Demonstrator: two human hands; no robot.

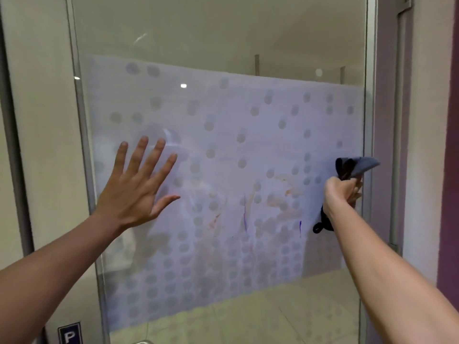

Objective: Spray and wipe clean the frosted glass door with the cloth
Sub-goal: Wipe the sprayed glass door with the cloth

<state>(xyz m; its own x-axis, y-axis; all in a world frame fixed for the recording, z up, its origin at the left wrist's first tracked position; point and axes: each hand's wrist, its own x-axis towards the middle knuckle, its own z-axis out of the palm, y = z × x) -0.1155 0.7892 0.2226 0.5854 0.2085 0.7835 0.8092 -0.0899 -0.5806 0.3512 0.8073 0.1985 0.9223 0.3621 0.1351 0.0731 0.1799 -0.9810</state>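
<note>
My left hand (135, 188) lies flat with fingers spread on the frosted glass door (223, 170), steadying it. My right hand (341, 192) grips the bunched cloth (357, 165) at the door's right edge. I'd sweep leftward across the orange and purple streaks (246, 214), pressing evenly with overlapping passes.

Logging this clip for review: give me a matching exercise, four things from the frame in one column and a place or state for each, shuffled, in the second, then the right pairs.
Things
1. left hand
2. right hand
3. cloth
4. purple streaks

Places or states
A. bunched up, near the door's right edge
B. fingers spread, palm toward the frosted glass door
C. thin vertical marks low on the frosted panel
D. curled round the dark fabric

Pairs: 1-B, 2-D, 3-A, 4-C
</note>
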